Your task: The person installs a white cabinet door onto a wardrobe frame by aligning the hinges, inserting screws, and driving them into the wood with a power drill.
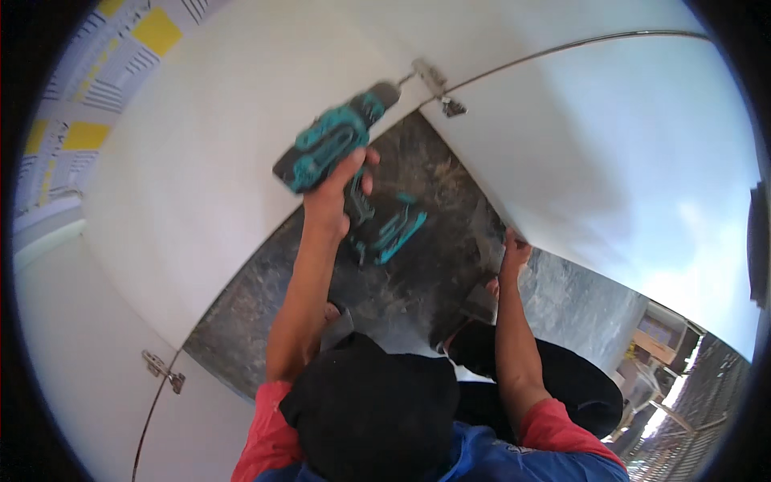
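Note:
A teal and black cordless drill [333, 136] is in my left hand [329, 197], its fingers wrapped round the grip. The teal-edged battery base [397, 233] hangs low over the floor. From the chuck, the bit reaches up to a metal cabinet hinge [431, 78], which joins the white panel [233, 120] to the white door [642, 145]. Whether the tip sits in a screw is too small to tell. My right hand [516, 247] is closed on the door's near edge, with part of its fingers hidden.
A second hinge [165, 371] joins white boards at lower left. Patterned yellow and white sheeting [88, 104] lies at upper left. Dark stained floor [281, 281] shows below, with my feet on it. A wooden box [657, 333] and clutter stand at right, beside a woven screen [707, 402].

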